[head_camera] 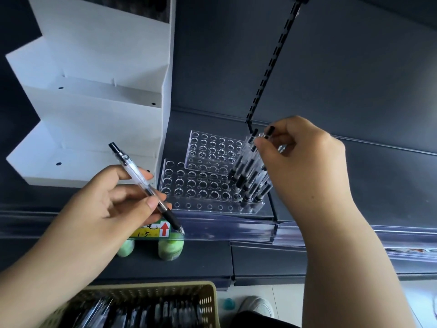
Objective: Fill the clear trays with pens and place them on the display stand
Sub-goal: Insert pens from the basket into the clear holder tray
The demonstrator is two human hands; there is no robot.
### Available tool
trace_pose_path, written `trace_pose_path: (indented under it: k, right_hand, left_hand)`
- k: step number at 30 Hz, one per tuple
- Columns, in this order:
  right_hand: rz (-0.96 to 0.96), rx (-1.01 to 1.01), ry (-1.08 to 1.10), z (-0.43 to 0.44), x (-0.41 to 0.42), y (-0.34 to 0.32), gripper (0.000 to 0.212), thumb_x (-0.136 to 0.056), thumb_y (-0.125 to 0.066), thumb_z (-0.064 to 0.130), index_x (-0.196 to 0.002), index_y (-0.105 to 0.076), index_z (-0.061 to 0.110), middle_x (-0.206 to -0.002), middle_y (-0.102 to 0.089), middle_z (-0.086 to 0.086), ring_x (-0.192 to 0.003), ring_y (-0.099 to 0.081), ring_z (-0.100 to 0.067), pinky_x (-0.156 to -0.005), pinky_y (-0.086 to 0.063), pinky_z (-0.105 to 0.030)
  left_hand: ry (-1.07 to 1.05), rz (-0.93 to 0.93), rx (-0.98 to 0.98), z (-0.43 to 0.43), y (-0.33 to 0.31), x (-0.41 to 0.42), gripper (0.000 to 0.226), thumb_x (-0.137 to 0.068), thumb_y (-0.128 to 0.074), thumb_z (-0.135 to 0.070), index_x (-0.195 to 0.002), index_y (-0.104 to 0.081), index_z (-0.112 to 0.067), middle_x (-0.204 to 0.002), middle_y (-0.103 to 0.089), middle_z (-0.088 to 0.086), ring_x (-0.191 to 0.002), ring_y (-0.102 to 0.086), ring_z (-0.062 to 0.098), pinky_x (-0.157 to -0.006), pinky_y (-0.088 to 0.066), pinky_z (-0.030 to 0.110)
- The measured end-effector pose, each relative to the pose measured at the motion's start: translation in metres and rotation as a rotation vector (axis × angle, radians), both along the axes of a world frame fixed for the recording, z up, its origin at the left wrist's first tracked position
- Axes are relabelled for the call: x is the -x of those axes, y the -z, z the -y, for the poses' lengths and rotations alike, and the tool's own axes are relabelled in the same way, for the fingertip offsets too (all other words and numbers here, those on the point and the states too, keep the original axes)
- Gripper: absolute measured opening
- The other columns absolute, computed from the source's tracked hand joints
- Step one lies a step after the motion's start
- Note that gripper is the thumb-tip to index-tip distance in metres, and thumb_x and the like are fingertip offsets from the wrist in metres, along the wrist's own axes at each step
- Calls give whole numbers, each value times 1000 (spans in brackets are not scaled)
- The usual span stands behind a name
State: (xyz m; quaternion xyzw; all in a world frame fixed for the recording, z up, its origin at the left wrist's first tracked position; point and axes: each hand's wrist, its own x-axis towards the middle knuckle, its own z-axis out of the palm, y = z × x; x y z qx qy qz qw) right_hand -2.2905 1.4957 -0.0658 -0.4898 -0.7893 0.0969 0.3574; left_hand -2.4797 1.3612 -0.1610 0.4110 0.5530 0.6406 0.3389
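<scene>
Single pen point(142, 183) is gripped in the left hand point(101, 200), fingers curled round the barrel, tip down, just short of the front clear tray point(189, 188). The right hand point(305, 166) is pinched on the tops of the standing pens point(248, 178), which lean at that tray's right end. Most holes are unfilled, and the rear clear tray point(212, 147) appears bare. Both trays are set on the dark shelf point(390, 185) beside the white display stand point(94, 114), not on it. A basket point(208, 301) of pens is noted below.

Risks judged: the leaning cluster could be toppled by a careless release, the light tray could be nudged toward the shelf edge, or a hole could be missed by the tip.
</scene>
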Motion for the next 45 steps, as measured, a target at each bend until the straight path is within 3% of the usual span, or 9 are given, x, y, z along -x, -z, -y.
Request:
trace_pose_path:
  k: [8,15,21,24,28,32,38,42,45]
  right_hand:
    - [45,28,14,-2,2,1,8,-82,-66,24,-88,-67,29,-73,-61,17,-83,-59,-16,-70,-50,-31]
    - [34,10,11,-1,0,0,9,-83,-64,22,-84,-69,29,-77,-65,13,-83,-60,-17,-69,-51,-32]
    - [-12,-13,-2,-3,-5,-6,9,-82,-64,22,-83,-69,28,-76,-63,14,-81,-59,-15,-67,-49,-29]
    - [-30,-9,-10,-2,-8,-7,8,-82,-64,22,-82,-69,29,-75,-63,14,-81,-60,-15,-68,-49,-28]
    - [-57,-18,-9,-3,-17,-8,9,-81,-65,21,-81,-69,29,-73,-63,15,-79,-60,-15,-66,-49,-28]
    - [-84,-8,-21,-5,-25,-11,7,-81,-66,23,-81,-69,29,-71,-60,21,-70,-59,-9,-62,-49,-26]
    - [-74,24,-32,-4,-30,-10,7,-81,-65,24,-80,-67,31,-69,-59,24,-62,-56,-1,-56,-44,-17]
    - [-61,22,-48,-1,-31,-10,8,-81,-65,23,-80,-68,30,-70,-59,22,-66,-57,-5,-59,-47,-22]
    - [-47,26,-62,1,-31,-9,9,-82,-64,22,-81,-68,30,-69,-58,23,-67,-57,-6,-61,-48,-24]
  left_hand:
    - [15,-2,1,-1,0,1,35,-63,-77,-35,-95,-63,-39,-91,-74,1,-82,-72,23,-71,-56,28]
    - [12,-31,-24,-1,-6,-5,26,-70,-63,-34,-97,-64,-38,-95,-73,-1,-88,-72,19,-73,-56,26]
    - [5,-191,-58,-28,-38,-34,29,-71,-62,-44,-101,-65,-44,-96,-71,-16,-90,-67,0,-75,-50,9]
    - [-37,-217,-75,-52,-44,-56,24,-75,-67,-31,-95,-64,-42,-93,-70,-19,-88,-66,0,-77,-50,14]
    - [-51,-269,-88,-73,-42,-79,30,-81,-69,-11,-87,-61,-39,-88,-70,-18,-83,-66,-3,-72,-47,7]
    - [-59,-360,-32,-79,-34,-86,31,-82,-70,-10,-87,-60,-39,-85,-69,-18,-81,-64,-6,-72,-46,4]
    - [-60,-573,182,-85,-18,-88,11,-83,-69,-25,-92,-66,-31,-76,-62,-24,-80,-55,-17,-68,-38,-3]
    - [-66,-636,206,-88,-18,-89,14,-83,-69,-26,-86,-59,-35,-71,-57,-27,-77,-49,-25,-66,-34,-6]
    - [-77,-653,226,-89,-19,-89,15,-82,-69,-27,-84,-57,-36,-71,-57,-25,-76,-51,-22,-66,-34,-6]
